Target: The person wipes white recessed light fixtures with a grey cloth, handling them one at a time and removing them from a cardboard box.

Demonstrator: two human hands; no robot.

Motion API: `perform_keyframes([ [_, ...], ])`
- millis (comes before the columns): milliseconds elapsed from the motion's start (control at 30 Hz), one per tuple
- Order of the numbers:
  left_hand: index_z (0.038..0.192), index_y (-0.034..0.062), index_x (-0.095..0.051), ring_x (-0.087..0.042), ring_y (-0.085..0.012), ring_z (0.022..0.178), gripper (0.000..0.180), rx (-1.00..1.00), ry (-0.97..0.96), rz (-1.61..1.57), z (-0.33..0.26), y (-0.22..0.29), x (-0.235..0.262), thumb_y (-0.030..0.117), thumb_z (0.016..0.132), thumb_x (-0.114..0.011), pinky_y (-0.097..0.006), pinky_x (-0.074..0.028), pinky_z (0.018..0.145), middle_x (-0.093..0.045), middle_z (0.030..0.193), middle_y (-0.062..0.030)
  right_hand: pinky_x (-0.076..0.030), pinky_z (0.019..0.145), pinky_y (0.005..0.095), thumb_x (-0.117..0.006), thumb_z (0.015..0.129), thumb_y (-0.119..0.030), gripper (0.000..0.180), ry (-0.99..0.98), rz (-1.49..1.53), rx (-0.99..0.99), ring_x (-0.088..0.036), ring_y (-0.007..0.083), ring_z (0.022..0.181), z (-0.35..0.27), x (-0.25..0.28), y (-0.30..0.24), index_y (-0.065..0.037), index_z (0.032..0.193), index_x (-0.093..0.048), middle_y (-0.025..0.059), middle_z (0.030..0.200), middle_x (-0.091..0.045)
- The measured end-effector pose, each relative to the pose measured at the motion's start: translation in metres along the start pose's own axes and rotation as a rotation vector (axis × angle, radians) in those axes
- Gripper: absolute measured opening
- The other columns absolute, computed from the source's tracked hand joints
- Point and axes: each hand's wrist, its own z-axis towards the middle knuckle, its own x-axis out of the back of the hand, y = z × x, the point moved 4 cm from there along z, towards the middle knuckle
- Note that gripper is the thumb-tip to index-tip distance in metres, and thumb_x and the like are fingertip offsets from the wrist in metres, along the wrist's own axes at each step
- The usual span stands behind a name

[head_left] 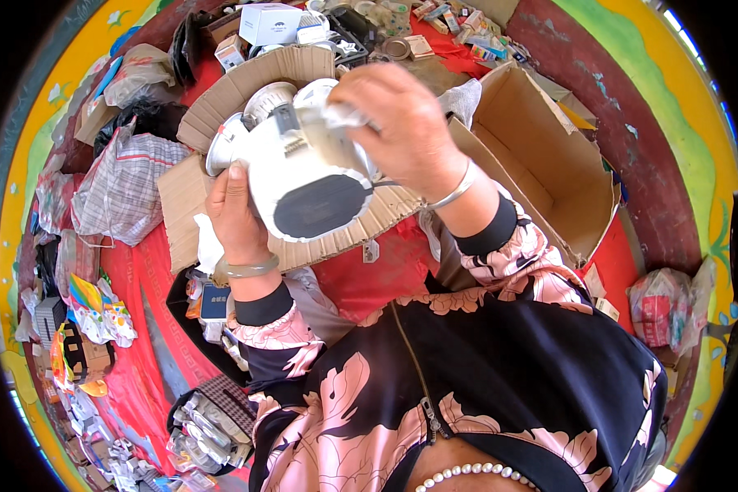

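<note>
My left hand (242, 215) grips the left edge of a white plastic appliance with a dark oval panel (322, 205); its exact kind is unclear. The thumb lies on the white shell and the other fingers are mostly hidden behind it. My right hand (406, 123) is over the appliance's upper right, closed on a crumpled white cloth or tissue (346, 116) that is partly hidden and slightly blurred. Behind the appliance, an open cardboard box (246, 74) holds white round fixtures (269, 100) that look like lamp housings.
A larger open cardboard box (541, 156) stands at the right. Plaid bags (123, 184) lie at the left, with small packages heaped below them. A black bin of boxes (197, 307) is beside my left forearm. Red sheeting (139, 344) covers part of the floor.
</note>
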Motion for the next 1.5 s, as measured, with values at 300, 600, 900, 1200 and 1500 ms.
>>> perform_keyframes([
  [300, 0.098, -0.0077, -0.062, -0.059, -0.0107, 0.079, 0.03, -0.073, 0.059, 0.2, -0.003, -0.003, -0.002, 0.021, 0.095, -0.053, -0.023, -0.048, 0.069, -0.065, 0.09, -0.0084, -0.047, 0.082, 0.0355, -0.055, 0.073, 0.006, 0.032, -0.225, 0.205, -0.052, -0.057, 0.0324, 0.094, -0.013, -0.015, -0.006, 0.003, 0.104, -0.062, 0.0147, 0.107, -0.058],
  [600, 0.088, -0.001, -0.066, -0.043, -0.0036, 0.067, 0.023, -0.122, 0.006, 0.441, -0.013, 0.007, -0.024, 0.019, 0.094, -0.057, -0.019, -0.036, 0.058, -0.054, 0.073, 0.0045, -0.051, 0.074, 0.0294, -0.059, 0.072, 0.004, 0.026, 0.047, 0.23, -0.232, -0.064, 0.0226, 0.083, 0.003, 0.007, -0.009, -0.002, 0.095, -0.067, 0.0109, 0.096, -0.065],
  [900, 0.086, -0.0044, -0.061, -0.047, -0.0199, 0.061, 0.018, -0.499, 0.012, 0.732, -0.018, 0.015, -0.035, 0.013, 0.091, -0.057, -0.03, -0.039, 0.058, -0.054, 0.068, -0.0102, -0.047, 0.073, 0.037, -0.058, 0.064, -0.001, 0.015, -0.148, 0.073, -0.03, -0.058, 0.0292, 0.081, -0.017, -0.054, -0.035, -0.003, 0.079, -0.062, 0.0114, 0.083, -0.061],
  [1200, 0.074, -0.0033, -0.055, -0.037, -0.0115, 0.06, 0.03, -0.206, 0.081, 0.569, -0.012, 0.012, -0.025, 0.019, 0.093, -0.055, -0.027, -0.035, 0.055, -0.044, 0.061, -0.0051, -0.049, 0.069, 0.0234, -0.063, 0.081, -0.003, 0.016, -0.157, 1.111, -0.743, -0.061, 0.0095, 0.077, -0.006, 0.016, 0.04, 0.002, 0.096, -0.066, 0.0037, 0.086, -0.066],
  [1500, 0.081, -0.0024, -0.06, -0.054, -0.0269, 0.061, 0.02, -0.669, 0.04, 0.916, -0.024, 0.026, -0.054, 0.015, 0.091, -0.057, -0.033, -0.044, 0.059, -0.056, 0.069, -0.0134, -0.05, 0.073, 0.034, -0.068, 0.077, -0.016, 0.03, -0.052, 0.374, -0.649, -0.065, 0.0254, 0.082, -0.018, -0.035, 0.035, 0.0, 0.102, -0.063, 0.015, 0.09, -0.067],
])
